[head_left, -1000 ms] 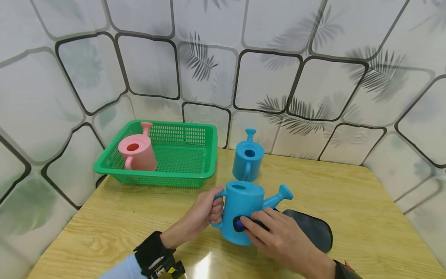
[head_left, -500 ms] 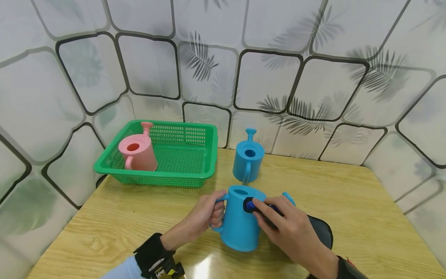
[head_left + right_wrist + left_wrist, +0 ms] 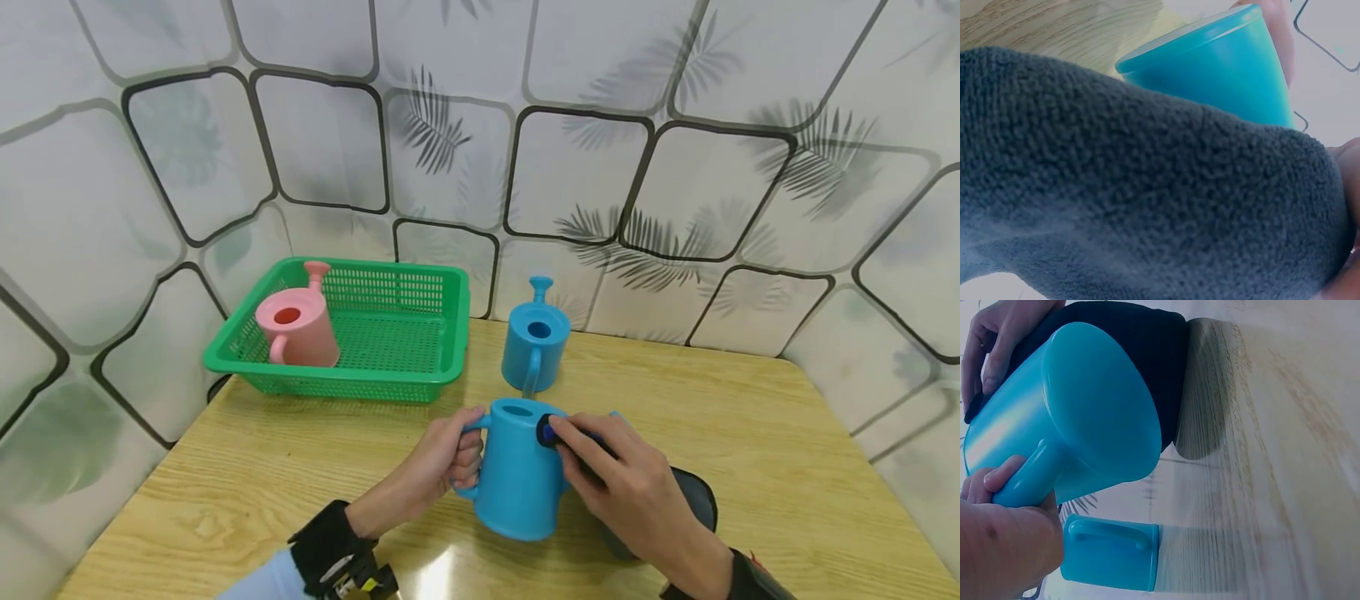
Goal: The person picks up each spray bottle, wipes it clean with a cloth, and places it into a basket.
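My left hand [image 3: 450, 454] grips the handle of a blue watering can [image 3: 517, 483]. Its base shows in the left wrist view, raised off the table and tilted. My right hand [image 3: 630, 483] holds a dark grey cloth [image 3: 697, 498] with black edging, fingertips pressed at the can's upper side. A bit of blue shows under those fingertips. Most of the can's spout is hidden behind the right hand. In the right wrist view the fuzzy towelling [image 3: 1147, 175] fills much of the picture, in front of the can.
Just behind the held can, a second blue watering can [image 3: 534, 354] stands on the wooden table [image 3: 300, 492]. At the back left sits a green basket [image 3: 330, 375] with a pink watering can [image 3: 307, 337] inside. A patterned curtain [image 3: 450, 175] surrounds the table's back and sides.
My right hand has slid the cloth from the can's lower side up to near its top and rightward. The can has turned, its spout swinging behind the right hand; the left hand keeps its grip.
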Tool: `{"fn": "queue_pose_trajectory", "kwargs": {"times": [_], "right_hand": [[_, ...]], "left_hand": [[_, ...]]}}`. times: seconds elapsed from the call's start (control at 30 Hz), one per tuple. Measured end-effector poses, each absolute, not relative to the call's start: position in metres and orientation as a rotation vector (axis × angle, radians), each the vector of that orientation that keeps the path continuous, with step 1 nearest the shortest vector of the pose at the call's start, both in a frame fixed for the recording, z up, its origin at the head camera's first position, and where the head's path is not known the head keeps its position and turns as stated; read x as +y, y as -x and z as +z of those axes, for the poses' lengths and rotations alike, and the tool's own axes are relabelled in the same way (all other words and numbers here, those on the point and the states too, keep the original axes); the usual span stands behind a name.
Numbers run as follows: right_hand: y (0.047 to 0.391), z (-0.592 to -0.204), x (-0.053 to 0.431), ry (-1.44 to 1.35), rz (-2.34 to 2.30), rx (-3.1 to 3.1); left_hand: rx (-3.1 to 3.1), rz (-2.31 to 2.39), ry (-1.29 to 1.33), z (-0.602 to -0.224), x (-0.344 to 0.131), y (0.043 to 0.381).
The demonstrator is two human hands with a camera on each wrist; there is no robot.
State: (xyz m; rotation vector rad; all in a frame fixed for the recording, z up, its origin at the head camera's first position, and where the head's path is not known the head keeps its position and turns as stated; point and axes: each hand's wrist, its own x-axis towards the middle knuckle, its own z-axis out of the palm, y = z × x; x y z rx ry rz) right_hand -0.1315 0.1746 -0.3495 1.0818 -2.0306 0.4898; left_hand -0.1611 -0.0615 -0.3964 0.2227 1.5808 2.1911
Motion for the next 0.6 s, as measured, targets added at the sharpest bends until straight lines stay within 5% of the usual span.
{"fn": "queue_pose_trajectory", "kwargs": {"times": [0.6], "right_hand": [[0.127,-0.361,0.173,-1.205,0.424,-2.074]], "left_hand": [[1.560,2.219,-0.199,-0.397,-0.064,0.161]]}}
